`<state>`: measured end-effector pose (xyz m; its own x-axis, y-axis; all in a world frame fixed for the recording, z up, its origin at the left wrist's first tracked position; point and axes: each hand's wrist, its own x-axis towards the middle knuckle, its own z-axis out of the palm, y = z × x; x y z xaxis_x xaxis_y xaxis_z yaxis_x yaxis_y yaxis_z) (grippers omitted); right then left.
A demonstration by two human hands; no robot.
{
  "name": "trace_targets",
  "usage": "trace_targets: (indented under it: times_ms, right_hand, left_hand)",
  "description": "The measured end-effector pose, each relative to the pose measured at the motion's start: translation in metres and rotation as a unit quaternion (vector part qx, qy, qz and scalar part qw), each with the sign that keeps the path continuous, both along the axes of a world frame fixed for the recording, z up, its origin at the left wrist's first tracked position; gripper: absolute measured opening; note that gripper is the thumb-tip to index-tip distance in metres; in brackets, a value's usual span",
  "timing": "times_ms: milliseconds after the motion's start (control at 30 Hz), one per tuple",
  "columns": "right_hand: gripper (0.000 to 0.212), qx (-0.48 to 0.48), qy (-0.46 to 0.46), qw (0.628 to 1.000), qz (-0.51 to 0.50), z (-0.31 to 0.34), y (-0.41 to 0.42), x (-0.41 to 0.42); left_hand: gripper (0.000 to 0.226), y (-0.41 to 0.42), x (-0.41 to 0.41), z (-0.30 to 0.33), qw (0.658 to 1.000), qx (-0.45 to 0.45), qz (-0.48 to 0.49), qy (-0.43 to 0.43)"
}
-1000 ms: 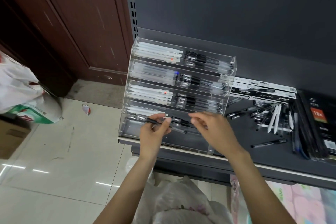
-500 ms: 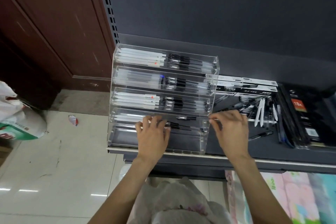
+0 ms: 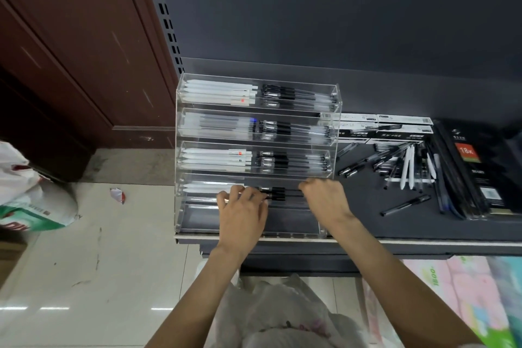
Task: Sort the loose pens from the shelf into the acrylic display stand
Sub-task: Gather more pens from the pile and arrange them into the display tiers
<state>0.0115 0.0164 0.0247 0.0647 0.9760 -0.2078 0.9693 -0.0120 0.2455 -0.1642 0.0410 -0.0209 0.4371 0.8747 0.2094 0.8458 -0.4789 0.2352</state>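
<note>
While both hands work at stand's fourth tier, I judge main risk: black pens roll or slide crooked if let go unevenly, or stand gets nudged toward shelf edge. Left hand fingers curled on pens; right hand curled at their other end, grip unclear. Loose pens lie right of stand, unsorted

The clear acrylic display stand is showing white pens at left, black-gripped pens at right — loose pens are lying black and white on the dark grey shelf.
</note>
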Motion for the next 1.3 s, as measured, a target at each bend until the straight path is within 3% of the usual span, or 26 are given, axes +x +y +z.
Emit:
trace_targets:
  times_ms: [167, 233, 300, 400, 533, 600, 667, 800, 900, 1133, 1300]
  right_hand:
    - [0.03, 0.015, 0.017, 0.999, -0.049, 0.005, -0.008, -0.002]
    - [0.026, 0.112, 0.087, 0.987, -0.072, 0.006, -0.021, 0.002]
    - [0.012, 0.23, 0.18, 0.951, -0.102, 0.009, -0.039, 0.009]
    - [0.014, 0.345, 0.21, 0.894, -0.192, 0.015, -0.075, 0.034]
    - [0.026, 0.349, 0.228, 0.858, -0.302, -0.005, -0.125, 0.096]
    - [0.035, 0.321, 0.231, 0.858, -0.329, -0.017, -0.141, 0.132]
    - [0.045, 0.273, 0.226, 0.876, -0.326, -0.03, -0.148, 0.164]
    - [0.061, 0.19, 0.203, 0.923, -0.267, -0.054, -0.142, 0.214]
    - [0.071, 0.135, 0.219, 0.935, -0.243, -0.06, -0.13, 0.229]
    - [0.057, 0.06, 0.292, 0.928, -0.226, -0.057, -0.108, 0.259]
    - [0.055, 0.053, 0.305, 0.932, -0.19, -0.058, -0.106, 0.271]
  left_hand:
    - [0.024, 0.006, 0.003, 0.01, 0.997, -0.021, -0.03, -0.071]
    - [0.028, 0.005, 0.009, 0.021, 0.988, -0.049, -0.052, -0.138]
    - [0.024, 0.0, 0.02, 0.032, 0.975, -0.06, -0.081, -0.199]
    - [0.017, -0.013, 0.046, 0.049, 0.943, -0.082, -0.17, -0.274]
    - [0.018, -0.034, 0.098, 0.067, 0.889, -0.202, -0.263, -0.314]
    - [0.022, -0.038, 0.132, 0.065, 0.883, -0.269, -0.254, -0.287]
    - [0.032, -0.034, 0.167, 0.054, 0.901, -0.293, -0.229, -0.225]
    - [0.047, -0.009, 0.234, 0.026, 0.952, -0.248, -0.151, -0.095]
    - [0.052, 0.007, 0.267, 0.007, 0.974, -0.202, -0.104, -0.009]
    - [0.055, 0.022, 0.313, -0.014, 0.965, -0.198, -0.094, 0.146]
    - [0.042, 0.033, 0.324, -0.018, 0.961, -0.203, -0.066, 0.177]
